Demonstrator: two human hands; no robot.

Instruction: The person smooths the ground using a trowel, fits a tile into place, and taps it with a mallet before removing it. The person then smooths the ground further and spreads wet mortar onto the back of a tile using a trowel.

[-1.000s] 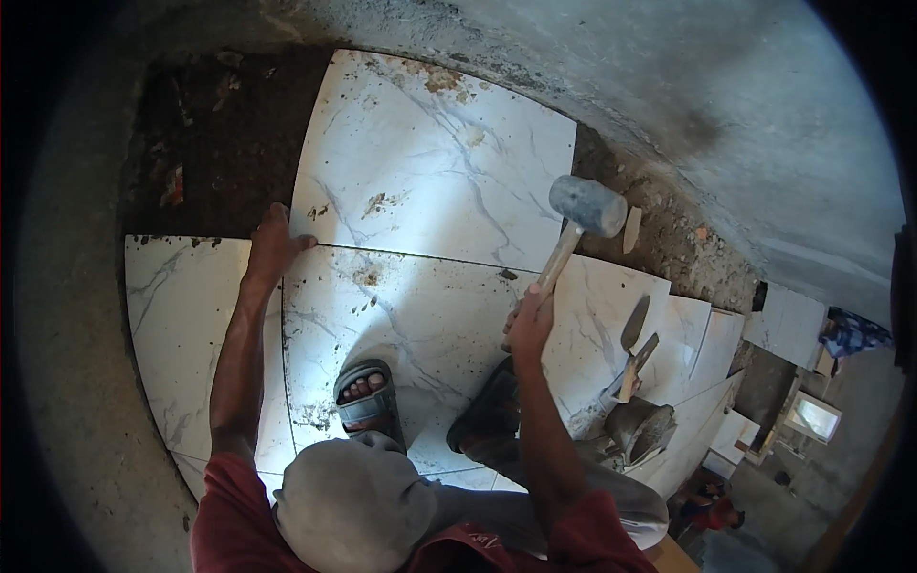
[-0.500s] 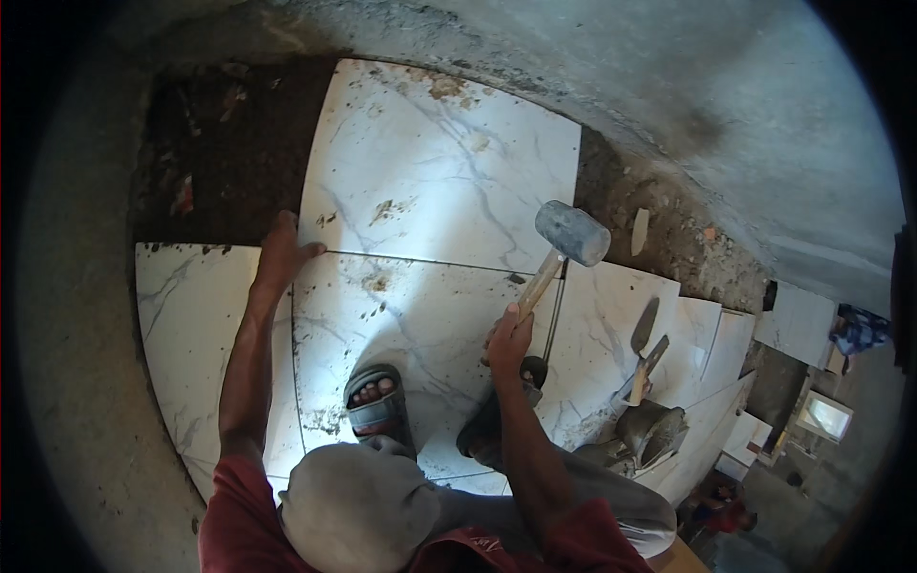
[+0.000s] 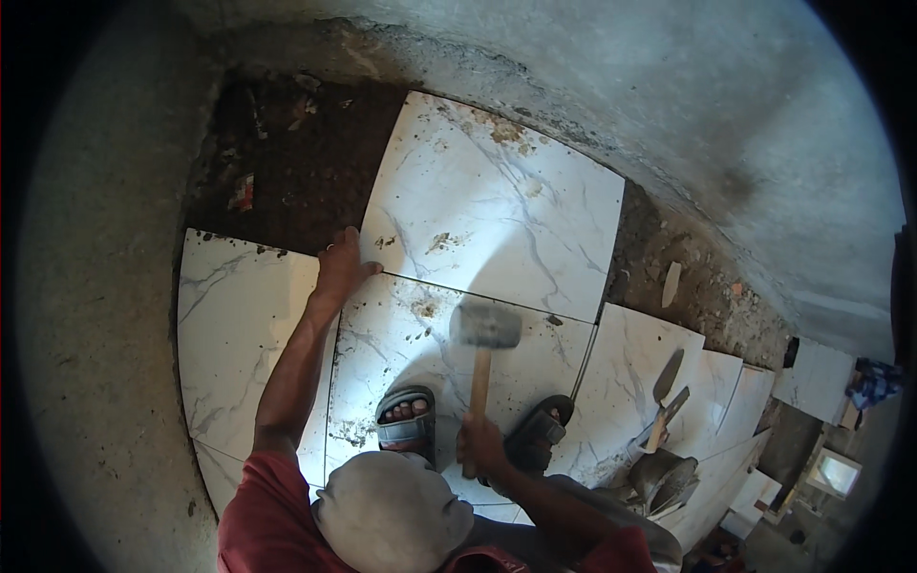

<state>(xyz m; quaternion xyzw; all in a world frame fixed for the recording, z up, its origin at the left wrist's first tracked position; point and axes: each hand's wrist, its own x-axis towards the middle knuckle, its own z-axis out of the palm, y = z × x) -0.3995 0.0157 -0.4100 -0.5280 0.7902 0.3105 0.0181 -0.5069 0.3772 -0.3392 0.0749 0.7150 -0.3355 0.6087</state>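
Note:
My left hand lies flat on the far left corner of a white marble-pattern floor tile, where it meets the far tile and the left tile. My right hand grips the wooden handle of a rubber mallet. The grey mallet head is blurred just over the middle tile. My feet in sandals stand on that same tile, close to the mallet.
Dark bare mortar bed lies open at the far left beside the far tile. Two trowels rest on tiles at the right, near a metal pan. A rough concrete wall curves behind, with rubble along its foot.
The mallet has swung from up at the right down and left over the middle tile, and my right hand has dropped with it. My left hand has stayed on the tile corner.

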